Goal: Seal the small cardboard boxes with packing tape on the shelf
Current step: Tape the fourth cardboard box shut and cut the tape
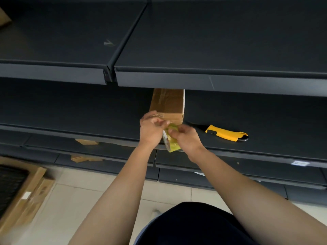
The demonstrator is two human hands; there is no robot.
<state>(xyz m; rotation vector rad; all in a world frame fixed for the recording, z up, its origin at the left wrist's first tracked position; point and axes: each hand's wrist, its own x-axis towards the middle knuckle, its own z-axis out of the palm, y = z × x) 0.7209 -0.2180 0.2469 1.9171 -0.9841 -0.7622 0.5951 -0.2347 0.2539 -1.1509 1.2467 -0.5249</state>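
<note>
A long, narrow cardboard box point(168, 105) lay on a dark shelf point(70, 110) directly beyond the person's hands, its far end hidden under the upper shelf point(212, 80) and its near end meeting the fingertips. Between the hands, a yellowish roll of packing tape point(172, 145) stood on edge at the front lip of the shelf. The left hand point(150, 129) had its fingers curled against the top of the roll, right at the box's near corner, while the right hand point(185, 138) pinched the roll from the other side. A yellow-and-black utility knife point(226, 132) rested on the same shelf, near the right hand and apart from the box. Below and to the left of the left hand, cardboard scraps point(86, 142) sat on lower shelves, and flattened cartons point(26, 191) lay on the tiled floor point(88, 200) farther left.
</note>
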